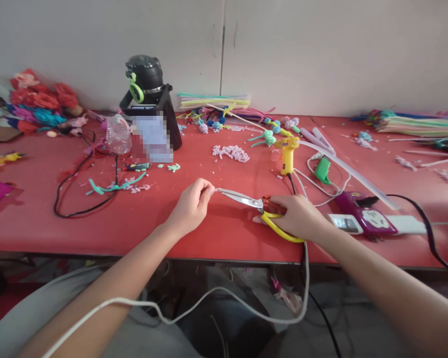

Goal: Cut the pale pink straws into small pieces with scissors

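Observation:
My right hand (296, 216) grips a pair of scissors (242, 198) with yellow handles, its silver blades pointing left. In front of the blade tips, my left hand (194, 204) is closed in a pinch. A tiny pale bit shows at those fingertips, too small to name. Just beyond the hands lies a pile of short pale-pink fuzzy pieces (231, 153) on the red table (134, 233). A green pipe cleaner shape (117, 186) rests farther left, among more cut pieces.
A yellow glue gun (288, 154) stands behind my right hand, near a purple power strip (369, 216) with cables. A black bottle (145, 74) in a holder, a clear plastic cup (118, 134) and bundled pipe cleaners (421, 124) line the back. A white cable (209, 293) crosses my lap.

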A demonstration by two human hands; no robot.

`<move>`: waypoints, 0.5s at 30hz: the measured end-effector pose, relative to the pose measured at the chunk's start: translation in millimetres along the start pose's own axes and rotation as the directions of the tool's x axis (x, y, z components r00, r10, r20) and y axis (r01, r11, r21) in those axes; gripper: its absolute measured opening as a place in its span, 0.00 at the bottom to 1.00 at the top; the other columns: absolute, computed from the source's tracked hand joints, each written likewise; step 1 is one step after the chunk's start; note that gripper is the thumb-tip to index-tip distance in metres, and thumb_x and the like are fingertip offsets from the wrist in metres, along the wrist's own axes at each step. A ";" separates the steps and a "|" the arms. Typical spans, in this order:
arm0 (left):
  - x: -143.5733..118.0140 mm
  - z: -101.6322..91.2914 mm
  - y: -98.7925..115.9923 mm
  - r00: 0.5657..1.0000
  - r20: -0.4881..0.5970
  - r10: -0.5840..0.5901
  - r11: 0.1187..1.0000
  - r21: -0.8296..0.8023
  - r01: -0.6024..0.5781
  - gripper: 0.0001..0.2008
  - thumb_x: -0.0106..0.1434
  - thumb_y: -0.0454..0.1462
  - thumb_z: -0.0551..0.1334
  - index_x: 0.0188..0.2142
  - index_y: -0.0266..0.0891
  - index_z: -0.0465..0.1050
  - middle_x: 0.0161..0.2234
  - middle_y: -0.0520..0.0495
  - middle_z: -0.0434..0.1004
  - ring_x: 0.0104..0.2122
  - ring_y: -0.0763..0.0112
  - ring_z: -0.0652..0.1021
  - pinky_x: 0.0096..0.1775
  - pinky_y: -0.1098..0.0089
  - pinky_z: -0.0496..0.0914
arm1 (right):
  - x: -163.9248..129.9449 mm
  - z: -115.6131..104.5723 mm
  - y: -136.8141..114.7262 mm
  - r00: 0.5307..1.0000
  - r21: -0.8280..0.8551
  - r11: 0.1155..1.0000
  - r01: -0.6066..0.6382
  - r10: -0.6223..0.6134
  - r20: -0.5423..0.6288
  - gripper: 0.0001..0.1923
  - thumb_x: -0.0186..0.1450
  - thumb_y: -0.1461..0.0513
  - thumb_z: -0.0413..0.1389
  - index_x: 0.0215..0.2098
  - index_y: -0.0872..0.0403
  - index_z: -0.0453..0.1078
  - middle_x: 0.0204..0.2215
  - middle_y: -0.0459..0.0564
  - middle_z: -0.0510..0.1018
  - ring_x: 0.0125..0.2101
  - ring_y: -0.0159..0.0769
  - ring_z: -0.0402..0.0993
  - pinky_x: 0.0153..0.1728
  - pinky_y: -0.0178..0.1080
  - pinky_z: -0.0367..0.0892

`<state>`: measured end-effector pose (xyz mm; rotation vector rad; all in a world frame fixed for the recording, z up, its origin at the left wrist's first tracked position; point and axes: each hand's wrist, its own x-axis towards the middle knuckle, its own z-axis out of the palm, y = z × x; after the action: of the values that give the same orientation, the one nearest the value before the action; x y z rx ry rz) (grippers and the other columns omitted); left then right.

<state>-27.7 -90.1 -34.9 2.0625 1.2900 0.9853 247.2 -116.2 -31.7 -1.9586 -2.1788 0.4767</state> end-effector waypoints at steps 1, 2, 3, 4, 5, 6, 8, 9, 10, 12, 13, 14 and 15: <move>0.0 0.0 0.5 1.000 0.000 0.002 1.000 0.002 -0.002 0.10 0.72 0.40 0.52 0.33 0.40 0.61 0.27 0.53 0.65 0.27 0.74 0.67 0.32 0.70 0.62 | 0.2 0.4 0.7 1.000 0.000 1.000 0.003 -0.003 -0.002 0.31 0.53 0.33 0.57 0.23 0.50 0.60 0.18 0.43 0.64 0.21 0.30 0.53 0.23 0.36 0.50; -0.1 0.0 0.9 1.000 -0.001 0.004 1.000 0.004 -0.004 0.10 0.72 0.40 0.52 0.33 0.40 0.61 0.27 0.53 0.65 0.27 0.74 0.67 0.32 0.70 0.62 | 0.3 0.5 1.2 1.000 0.002 1.000 0.007 -0.007 -0.004 0.31 0.53 0.33 0.57 0.23 0.51 0.60 0.18 0.43 0.64 0.21 0.30 0.53 0.23 0.36 0.50; -0.2 0.0 1.4 1.000 -0.002 0.005 1.000 0.006 -0.005 0.10 0.72 0.40 0.52 0.34 0.40 0.61 0.27 0.53 0.65 0.27 0.74 0.67 0.32 0.70 0.62 | 0.3 0.3 1.4 1.000 0.005 1.000 0.012 -0.012 -0.004 0.31 0.53 0.33 0.57 0.23 0.51 0.60 0.18 0.43 0.64 0.20 0.30 0.53 0.22 0.36 0.50; -0.3 -0.1 1.7 1.000 -0.003 0.006 1.000 0.009 -0.006 0.10 0.72 0.40 0.52 0.34 0.40 0.62 0.27 0.53 0.65 0.27 0.74 0.68 0.32 0.70 0.62 | 0.3 -0.2 1.4 1.000 0.007 1.000 0.016 -0.016 -0.003 0.31 0.53 0.33 0.57 0.23 0.51 0.60 0.18 0.43 0.64 0.20 0.30 0.53 0.22 0.36 0.50; -0.4 0.0 1.8 1.000 -0.002 0.008 1.000 0.012 -0.008 0.10 0.72 0.40 0.52 0.34 0.40 0.62 0.27 0.53 0.66 0.27 0.74 0.68 0.32 0.70 0.62 | 0.2 -0.8 1.1 1.000 0.008 1.000 0.019 -0.019 -0.002 0.32 0.53 0.33 0.57 0.22 0.51 0.60 0.18 0.43 0.64 0.20 0.30 0.53 0.22 0.36 0.50; -0.5 0.0 1.7 1.000 0.001 0.009 1.000 0.015 -0.009 0.10 0.72 0.40 0.52 0.34 0.40 0.62 0.27 0.53 0.66 0.27 0.74 0.68 0.32 0.70 0.62 | 0.2 -1.6 0.6 1.000 0.008 1.000 0.018 -0.018 0.001 0.32 0.53 0.33 0.56 0.22 0.51 0.60 0.18 0.43 0.64 0.20 0.30 0.53 0.22 0.36 0.49; -0.5 0.3 1.0 1.000 0.007 0.011 1.000 0.017 -0.011 0.10 0.72 0.40 0.52 0.34 0.40 0.62 0.27 0.53 0.66 0.27 0.74 0.68 0.32 0.70 0.63 | 0.2 -2.9 -0.6 1.000 0.002 1.000 0.010 -0.010 0.003 0.32 0.52 0.32 0.56 0.22 0.51 0.60 0.18 0.43 0.64 0.20 0.30 0.53 0.22 0.36 0.49; -0.5 0.4 0.5 1.000 0.009 0.011 1.000 0.018 -0.011 0.10 0.72 0.40 0.52 0.34 0.40 0.62 0.27 0.52 0.66 0.27 0.74 0.68 0.32 0.70 0.63 | 0.2 -3.3 -1.2 1.000 -0.002 1.000 0.006 -0.006 0.006 0.32 0.52 0.32 0.56 0.22 0.51 0.59 0.18 0.43 0.63 0.20 0.30 0.54 0.23 0.36 0.49; -0.4 0.6 0.0 1.000 0.010 0.010 1.000 0.018 -0.010 0.10 0.72 0.40 0.52 0.34 0.40 0.62 0.28 0.52 0.67 0.27 0.74 0.68 0.32 0.70 0.63 | 0.3 -3.6 -1.8 1.000 -0.006 1.000 0.002 -0.002 0.008 0.32 0.52 0.32 0.56 0.21 0.51 0.59 0.18 0.43 0.63 0.20 0.31 0.54 0.23 0.36 0.49; -0.1 0.9 -0.8 1.000 0.012 0.007 1.000 0.016 -0.007 0.10 0.72 0.41 0.52 0.35 0.40 0.63 0.28 0.52 0.67 0.27 0.74 0.68 0.32 0.70 0.63 | 0.6 -3.6 -2.4 1.000 -0.014 1.000 -0.003 0.003 0.013 0.32 0.52 0.32 0.56 0.21 0.50 0.59 0.17 0.44 0.63 0.21 0.31 0.54 0.23 0.36 0.49; 0.0 1.0 -0.9 1.000 0.016 0.006 1.000 0.014 -0.006 0.10 0.72 0.41 0.52 0.35 0.40 0.63 0.28 0.52 0.67 0.27 0.74 0.68 0.32 0.70 0.63 | 0.7 -3.5 -2.5 1.000 -0.017 1.000 -0.004 0.004 0.014 0.32 0.52 0.32 0.55 0.21 0.50 0.59 0.17 0.44 0.63 0.21 0.31 0.54 0.23 0.37 0.49; 0.1 1.0 -0.9 1.000 0.021 0.004 1.000 0.011 -0.004 0.10 0.72 0.41 0.52 0.35 0.40 0.63 0.28 0.52 0.67 0.27 0.74 0.68 0.32 0.70 0.63 | 0.9 -3.4 -2.5 1.000 -0.017 1.000 -0.005 0.005 0.017 0.32 0.52 0.32 0.55 0.21 0.50 0.59 0.18 0.44 0.64 0.21 0.31 0.54 0.23 0.37 0.49; 0.2 1.0 -0.6 1.000 0.024 0.004 1.000 0.009 -0.004 0.10 0.72 0.41 0.52 0.35 0.40 0.63 0.28 0.52 0.67 0.27 0.74 0.68 0.32 0.70 0.63 | 0.9 -3.3 -2.5 1.000 -0.016 1.000 -0.005 0.006 0.019 0.32 0.52 0.32 0.55 0.21 0.50 0.58 0.18 0.44 0.64 0.21 0.31 0.54 0.23 0.37 0.50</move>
<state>-27.2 -89.7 -35.9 2.0785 1.2809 0.9548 245.9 -115.1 -27.8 -1.9767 -2.1964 0.4827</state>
